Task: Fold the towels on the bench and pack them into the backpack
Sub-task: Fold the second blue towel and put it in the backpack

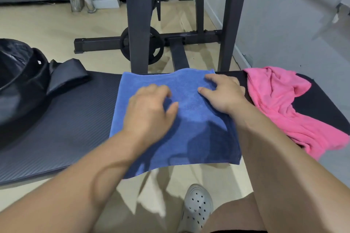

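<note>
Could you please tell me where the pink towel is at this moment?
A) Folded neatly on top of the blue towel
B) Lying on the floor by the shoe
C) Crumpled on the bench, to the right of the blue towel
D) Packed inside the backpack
C: the pink towel lies in a crumpled heap on the bench, just right of the flat blue towel, with part of it hanging over the near edge.

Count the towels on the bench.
2. The blue towel lies flat on the bench under the left hand and right hand; the pink towel is crumpled at its right end. Any inside the backpack would be hidden.
</note>
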`<state>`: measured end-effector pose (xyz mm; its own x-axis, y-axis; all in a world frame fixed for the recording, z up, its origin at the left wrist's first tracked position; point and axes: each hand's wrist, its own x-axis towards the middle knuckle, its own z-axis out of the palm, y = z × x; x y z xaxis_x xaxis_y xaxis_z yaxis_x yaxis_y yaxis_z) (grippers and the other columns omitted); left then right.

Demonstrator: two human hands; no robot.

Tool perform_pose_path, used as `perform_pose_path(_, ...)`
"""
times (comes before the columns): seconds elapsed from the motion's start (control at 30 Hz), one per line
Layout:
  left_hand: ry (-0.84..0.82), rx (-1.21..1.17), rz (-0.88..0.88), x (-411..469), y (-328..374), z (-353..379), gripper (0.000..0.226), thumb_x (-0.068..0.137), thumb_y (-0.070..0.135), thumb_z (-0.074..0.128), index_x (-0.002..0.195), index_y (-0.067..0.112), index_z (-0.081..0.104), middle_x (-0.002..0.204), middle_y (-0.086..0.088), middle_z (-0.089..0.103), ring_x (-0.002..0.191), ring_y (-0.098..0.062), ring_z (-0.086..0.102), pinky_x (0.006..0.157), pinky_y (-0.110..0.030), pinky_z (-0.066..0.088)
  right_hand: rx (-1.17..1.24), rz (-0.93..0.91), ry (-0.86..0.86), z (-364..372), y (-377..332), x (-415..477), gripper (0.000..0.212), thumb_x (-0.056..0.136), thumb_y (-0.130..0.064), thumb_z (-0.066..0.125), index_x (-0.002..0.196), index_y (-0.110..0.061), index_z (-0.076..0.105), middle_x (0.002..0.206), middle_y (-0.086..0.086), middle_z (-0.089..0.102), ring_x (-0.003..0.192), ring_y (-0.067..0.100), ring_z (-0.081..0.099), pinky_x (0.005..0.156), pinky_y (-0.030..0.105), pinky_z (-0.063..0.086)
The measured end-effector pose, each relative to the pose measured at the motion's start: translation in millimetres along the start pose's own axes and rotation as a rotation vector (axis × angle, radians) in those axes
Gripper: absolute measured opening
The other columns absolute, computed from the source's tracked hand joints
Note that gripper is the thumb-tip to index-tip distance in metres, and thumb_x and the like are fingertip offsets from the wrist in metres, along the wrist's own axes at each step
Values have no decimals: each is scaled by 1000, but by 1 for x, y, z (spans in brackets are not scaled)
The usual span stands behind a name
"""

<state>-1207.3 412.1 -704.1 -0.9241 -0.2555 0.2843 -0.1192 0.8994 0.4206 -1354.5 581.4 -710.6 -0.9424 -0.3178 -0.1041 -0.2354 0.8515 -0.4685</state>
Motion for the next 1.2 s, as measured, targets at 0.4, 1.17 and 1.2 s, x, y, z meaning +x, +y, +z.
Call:
perform_pose_path(0.4,-327,315,-171,-39,-62,-23,79,84,84,25,140,32,47,149,5,42,141,-21,34,113,-54,29,95,27,180,13,-21,-21,29,91,-43,67,76,-18,68,75,-11,66,86,23,61,72,32,43)
perform_pose_path(1.17,-455,364,-166,-55,-107,-80,112,66,89,55,155,26,28,149,8,40,133,-24,35,106,-43,40,95,24,32,19,-52,-53,48,90,-46,68,109,-2,70,97,8,73,98,27,65,88,44,55)
perform_pose_path(1.2,-435,360,-168,-52,-107,-80,108,67,88,56,153,26,32,141,7,46,127,-24,38,103,-42,41,86,33,45,22,-51,-50,45,92,-46,66,108,-4,71,96,6,73,98,26,65,87,42,55)
